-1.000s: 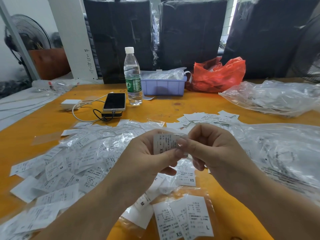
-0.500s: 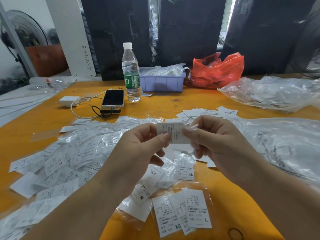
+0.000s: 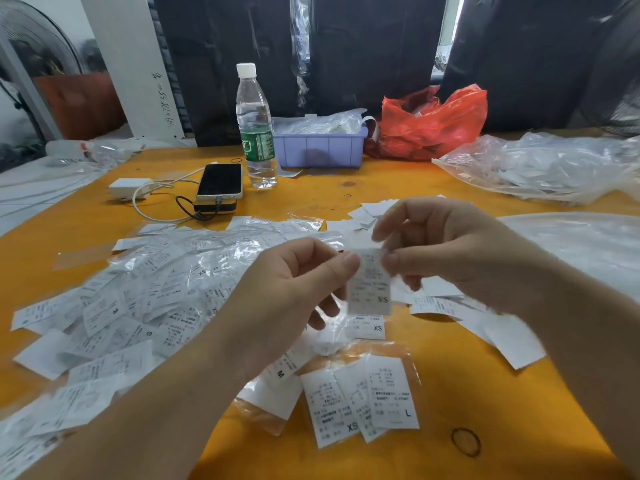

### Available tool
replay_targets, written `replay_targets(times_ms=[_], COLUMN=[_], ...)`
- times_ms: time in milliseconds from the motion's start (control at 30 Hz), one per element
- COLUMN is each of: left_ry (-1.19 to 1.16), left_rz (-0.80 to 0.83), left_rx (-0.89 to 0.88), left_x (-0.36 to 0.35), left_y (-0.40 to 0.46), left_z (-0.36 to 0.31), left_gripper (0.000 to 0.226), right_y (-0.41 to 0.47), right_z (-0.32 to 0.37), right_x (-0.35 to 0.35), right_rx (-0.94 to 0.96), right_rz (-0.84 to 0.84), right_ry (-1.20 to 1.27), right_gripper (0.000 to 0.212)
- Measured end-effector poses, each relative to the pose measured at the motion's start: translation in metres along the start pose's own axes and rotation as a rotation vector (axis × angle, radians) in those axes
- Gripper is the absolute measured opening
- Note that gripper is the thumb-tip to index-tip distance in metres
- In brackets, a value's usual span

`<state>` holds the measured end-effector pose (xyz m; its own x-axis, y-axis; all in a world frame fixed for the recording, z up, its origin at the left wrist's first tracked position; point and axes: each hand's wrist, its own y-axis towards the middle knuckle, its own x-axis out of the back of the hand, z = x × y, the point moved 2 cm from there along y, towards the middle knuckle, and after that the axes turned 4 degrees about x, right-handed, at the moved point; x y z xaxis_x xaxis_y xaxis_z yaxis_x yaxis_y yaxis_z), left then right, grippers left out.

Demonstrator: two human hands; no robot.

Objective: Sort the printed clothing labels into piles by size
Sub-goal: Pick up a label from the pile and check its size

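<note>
Two hands are working above the middle of the orange desk. The left hand and the right hand are both pinching the top edge of one printed label, which is hanging upright between them, slightly blurred, with "XS" printed at its lower right. The thumb and forefinger of each hand are closing narrowly on the label, and the other fingers are curling loosely.

A big loose heap of labels, many in clear plastic sleeves, is spreading across the left of the desk; they are too many and too overlapped to count. Near the person, three labels are lying fanned in one clear sleeve, with "XS" and "L" readable. Just beyond them one flat label marked XS is lying under the held one, and one label marked M is showing under the left wrist. A smaller pile is sitting farther off, behind the right hand.

At the far side one water bottle is standing upright, with one phone on a dark block and one white charger to its left. One lilac bin and one red bag are sitting to the right of the bottle. Clear plastic bags are lying on the right. One rubber band is lying at the near right.
</note>
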<state>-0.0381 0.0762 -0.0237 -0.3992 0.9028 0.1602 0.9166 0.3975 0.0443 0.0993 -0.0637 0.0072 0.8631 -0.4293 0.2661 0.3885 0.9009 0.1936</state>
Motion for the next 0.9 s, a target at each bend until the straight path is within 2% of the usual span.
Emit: replay_targets(times_ms=[133,200,267,467,667,900], left_ry=[0.131,0.204,0.33,0.612,0.681,0.756], left_rz=[-0.001,0.005,-0.006,-0.055,-0.066,-0.068], left_rx=[-0.02,-0.047,-0.092,-0.182,-0.206,-0.24], left_x=[-0.002,-0.005,-0.007,-0.009,-0.011,-0.015], left_y=[-0.001,-0.002,-0.003,-0.005,-0.002,-0.001], left_z=[0.001,0.003,0.006,0.011,0.013,0.017], left_gripper=[0.028,0.021,0.012,0.009,0.009,0.013], right_y=[-0.009,-0.018,-0.026,-0.03,-0.031,-0.029], right_z=[0.0,-0.003,-0.008,-0.013,-0.015,-0.018], right_x=[0.012,0.01,0.008,-0.003,-0.014,-0.011], right_rx=[-0.159,-0.232,-0.265,-0.272,-0.215,-0.18], right_rz=[0.278,0.385,0.443,0.36,0.295,0.242], right_ry=[-0.106,-0.153,-0.309,-0.602,-0.901,-0.889], right_gripper=[0.027,0.024,0.016,0.021,0.024,0.031])
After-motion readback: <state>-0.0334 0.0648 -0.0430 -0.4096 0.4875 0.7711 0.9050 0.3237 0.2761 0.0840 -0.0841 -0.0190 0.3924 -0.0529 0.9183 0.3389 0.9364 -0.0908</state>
